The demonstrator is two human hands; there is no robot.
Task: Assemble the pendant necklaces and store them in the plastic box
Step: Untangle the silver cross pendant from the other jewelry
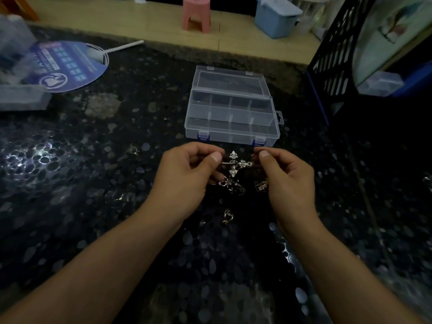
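Observation:
A silver cross pendant (pixel 234 164) hangs between my two hands, just above the dark speckled table. My left hand (pixel 187 174) pinches its left end between thumb and fingers. My right hand (pixel 284 174) pinches a thin dark cord (pixel 256 152) at the pendant's right end. More silver pendants lie on the table below: a cluster (pixel 230 185), one (pixel 260 185) by my right hand, and one (pixel 228 216) nearer to me. The clear plastic box (pixel 230 113) stands open just beyond my hands; no item shows in its compartments.
A round blue hand fan (pixel 63 66) lies at the back left next to clear plastic containers (pixel 16 73). A black lattice basket (pixel 332 54) stands at the right. A pink stool (pixel 196 14) and a blue bin (pixel 275 16) stand on the floor beyond the table.

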